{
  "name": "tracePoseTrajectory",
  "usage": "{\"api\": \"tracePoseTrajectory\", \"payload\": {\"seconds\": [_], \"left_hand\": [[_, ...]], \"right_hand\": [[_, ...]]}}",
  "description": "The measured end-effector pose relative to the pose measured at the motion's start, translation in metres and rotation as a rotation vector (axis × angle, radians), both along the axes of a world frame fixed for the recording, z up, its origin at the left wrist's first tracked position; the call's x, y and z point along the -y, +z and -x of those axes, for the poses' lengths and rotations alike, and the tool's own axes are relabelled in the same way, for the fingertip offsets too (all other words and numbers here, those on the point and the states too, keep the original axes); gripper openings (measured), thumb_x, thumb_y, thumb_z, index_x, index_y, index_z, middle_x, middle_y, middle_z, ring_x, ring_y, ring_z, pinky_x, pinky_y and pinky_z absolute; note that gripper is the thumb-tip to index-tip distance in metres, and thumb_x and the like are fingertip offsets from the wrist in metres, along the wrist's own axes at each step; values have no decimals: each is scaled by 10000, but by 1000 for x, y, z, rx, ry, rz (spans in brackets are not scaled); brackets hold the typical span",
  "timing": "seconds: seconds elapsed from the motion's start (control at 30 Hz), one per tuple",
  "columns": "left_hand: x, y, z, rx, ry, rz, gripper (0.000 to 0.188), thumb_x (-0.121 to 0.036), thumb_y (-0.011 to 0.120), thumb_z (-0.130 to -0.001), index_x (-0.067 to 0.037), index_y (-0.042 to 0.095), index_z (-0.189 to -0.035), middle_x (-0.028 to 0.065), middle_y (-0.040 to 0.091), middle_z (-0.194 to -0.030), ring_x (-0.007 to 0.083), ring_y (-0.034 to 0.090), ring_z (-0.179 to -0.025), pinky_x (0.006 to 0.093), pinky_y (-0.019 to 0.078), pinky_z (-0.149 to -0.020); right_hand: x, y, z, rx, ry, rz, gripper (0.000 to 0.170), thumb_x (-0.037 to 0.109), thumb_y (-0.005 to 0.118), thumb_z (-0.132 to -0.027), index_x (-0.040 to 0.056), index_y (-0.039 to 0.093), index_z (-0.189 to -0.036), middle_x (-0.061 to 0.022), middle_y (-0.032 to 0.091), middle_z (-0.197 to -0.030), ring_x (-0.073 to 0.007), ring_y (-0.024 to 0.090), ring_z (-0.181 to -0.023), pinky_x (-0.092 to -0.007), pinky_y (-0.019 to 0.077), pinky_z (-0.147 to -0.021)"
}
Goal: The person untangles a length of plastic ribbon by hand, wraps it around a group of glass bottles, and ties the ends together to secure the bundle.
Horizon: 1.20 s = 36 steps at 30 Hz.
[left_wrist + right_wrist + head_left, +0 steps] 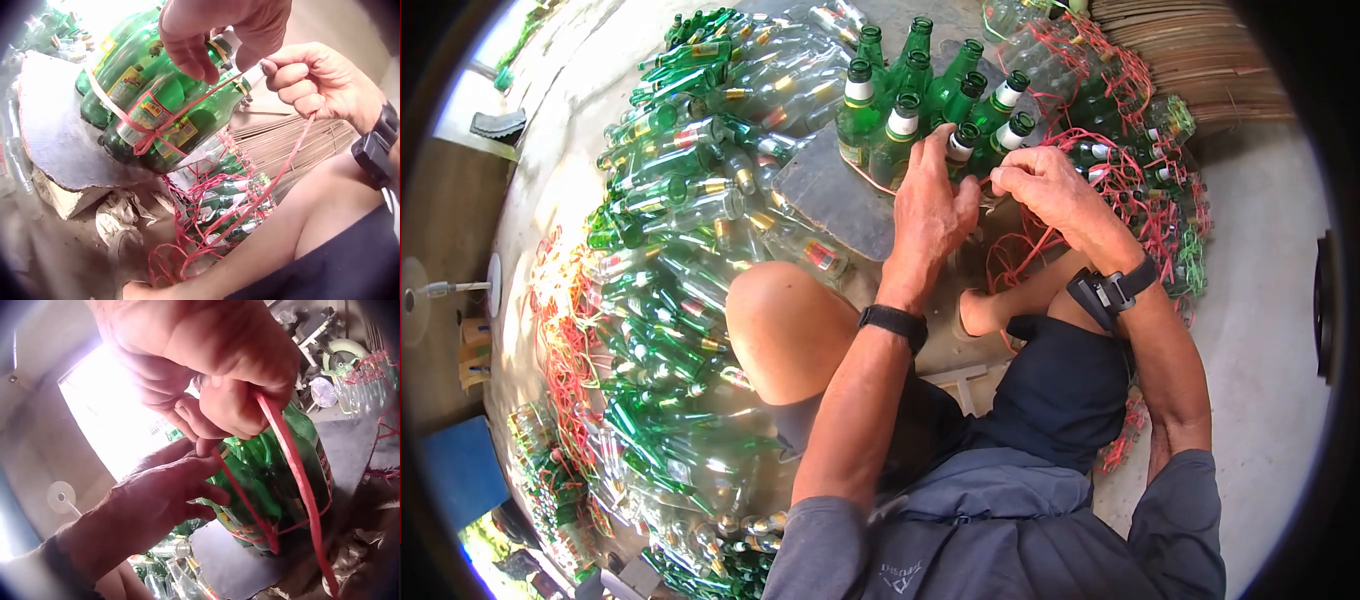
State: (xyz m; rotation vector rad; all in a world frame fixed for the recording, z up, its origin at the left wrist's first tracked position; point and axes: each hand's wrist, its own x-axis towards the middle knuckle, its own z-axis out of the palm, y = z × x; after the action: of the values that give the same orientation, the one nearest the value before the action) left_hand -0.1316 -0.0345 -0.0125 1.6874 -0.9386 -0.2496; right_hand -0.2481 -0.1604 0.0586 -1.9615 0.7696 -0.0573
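Note:
Green glass bottles (920, 70) stand bundled upright on a dark board (840, 200). Pink plastic twine (128, 119) circles their bodies and crosses in a loose knot or loop at the side. My left hand (930, 215) is over the near bottle necks, its fingers and thumb loosely bent on either side of a neck. Beside it, my right hand (1055, 190) grips the twine, with the thumb pinching it against the forefinger. From that pinch one length runs taut to the knot, and another length (300, 475) hangs from the fist.
Loose clear and green bottles (670, 200) lie heaped to the left. Tied bottle bundles with tangled twine (1100, 150) are at the right, near a stack of thin sticks (1190, 60). A pale cloth (119, 215) lies on the floor below the board.

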Motion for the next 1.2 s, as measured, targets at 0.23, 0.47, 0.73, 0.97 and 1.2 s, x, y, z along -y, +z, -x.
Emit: {"api": "tracePoseTrajectory", "payload": {"seconds": [0.23,0.47,0.73,0.97,1.2], "left_hand": [[-3,10,0,-233,-74,-78,649,-204,745,-834,7,500,-1396,249,584,-1264,380,642,-1062,444,520,-911],[2,-1,-2,-119,-13,-23,627,-267,761,-868,1,521,-1381,253,585,-1274,418,605,-1167,455,508,-949],[6,-11,-1,-99,17,9,449,-191,712,-911,-65,571,-1318,191,609,-1130,392,626,-1030,461,508,-878],[7,-9,0,-80,18,21,407,-130,687,-915,-90,570,-1303,217,592,-1180,458,642,-1011,524,531,-827],[8,-11,2,-71,49,37,385,-125,687,-922,-86,585,-1292,161,599,-1049,395,619,-972,466,503,-836]], "right_hand": [[2,24,-18,7,89,152,263,171,629,-909,-54,695,-790,-7,553,-626,-69,474,-608,-294,376,-536],[-1,44,-37,27,225,381,287,159,642,-876,-69,585,-711,-134,483,-573,-146,462,-559,-372,411,-546],[17,42,-59,65,323,535,266,162,662,-846,-52,580,-712,-181,531,-614,-223,530,-565,-406,438,-571],[24,35,-70,136,305,561,266,162,658,-843,-36,546,-704,-179,501,-616,-246,501,-557,-420,425,-566],[43,24,-72,121,360,688,267,135,639,-905,-41,558,-722,-48,416,-574,-81,419,-555,-338,367,-499]]}}
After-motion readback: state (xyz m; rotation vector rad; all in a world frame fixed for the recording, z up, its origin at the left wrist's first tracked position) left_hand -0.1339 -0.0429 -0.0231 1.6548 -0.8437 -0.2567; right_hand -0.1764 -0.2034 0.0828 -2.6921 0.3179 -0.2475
